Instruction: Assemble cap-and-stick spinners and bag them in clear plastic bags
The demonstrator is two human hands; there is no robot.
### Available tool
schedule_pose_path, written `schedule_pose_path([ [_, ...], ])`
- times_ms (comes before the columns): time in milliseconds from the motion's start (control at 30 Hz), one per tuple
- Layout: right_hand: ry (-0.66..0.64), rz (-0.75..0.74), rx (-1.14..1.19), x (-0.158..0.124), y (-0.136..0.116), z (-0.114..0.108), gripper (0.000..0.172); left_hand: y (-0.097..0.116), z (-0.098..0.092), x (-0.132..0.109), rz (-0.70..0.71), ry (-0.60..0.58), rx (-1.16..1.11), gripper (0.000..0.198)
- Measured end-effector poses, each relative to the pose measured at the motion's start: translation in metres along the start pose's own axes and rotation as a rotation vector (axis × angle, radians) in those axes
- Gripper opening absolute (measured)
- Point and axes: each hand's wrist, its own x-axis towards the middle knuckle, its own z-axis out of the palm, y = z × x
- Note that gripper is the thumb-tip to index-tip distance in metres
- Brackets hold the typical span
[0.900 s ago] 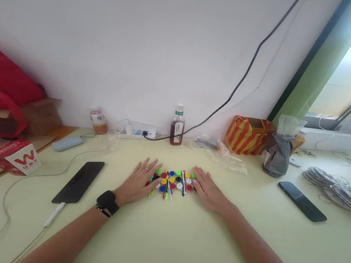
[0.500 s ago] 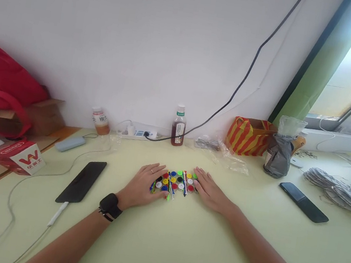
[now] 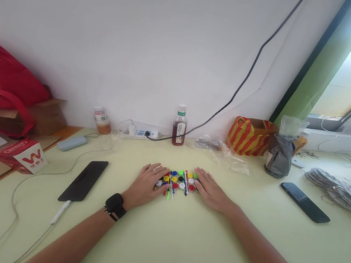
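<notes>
Small round plastic pieces [image 3: 180, 179] in several colours lie close together in rows on the table, with thin coloured plastic sticks [image 3: 168, 194] between and beside them. My left hand [image 3: 146, 185] rests on the left end of this group, palm down. Its fingers are extended and its thumb reaches over the nearer pieces, hiding some of them. At the other end, my right hand [image 3: 211, 192] lies flat with fingers stretched out, touching the rightmost pieces and partly covering them. Neither hand grips anything.
Left of the hands lies a phone [image 3: 84, 181] on a charging cable; a red-and-white box [image 3: 23, 156] sits farther left. Behind stand a dark-red drink bottle [image 3: 179, 127] and a power strip [image 3: 139, 131]. A second phone [image 3: 305, 202] and stacked grey discs [image 3: 335, 188] are to the right.
My left hand has shifted slightly right and its thumb inward, covering more of the left-end pieces. My right hand has hardly moved. The view has shifted slightly.
</notes>
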Motion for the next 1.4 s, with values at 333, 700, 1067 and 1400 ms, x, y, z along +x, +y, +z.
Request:
schedule_pose_path([
  [333,0.052,0.054,0.095,-0.005,0.015,-0.016,0.077,-0.055,-0.007,-0.007,-0.321,0.080,-0.213,0.056],
  [700,0.075,0.046,-0.046,0.006,0.060,-0.011,0.071,-0.081,-0.011,-0.007,-0.203,0.046,-0.187,0.035],
  [1067,0.057,0.003,-0.116,0.005,0.060,-0.013,0.068,-0.075,-0.013,-0.008,-0.164,0.042,-0.093,0.032],
  [1400,0.244,0.022,-0.029,0.005,0.030,-0.027,0.029,-0.078,-0.012,-0.009,-0.159,0.052,-0.102,0.032],
])
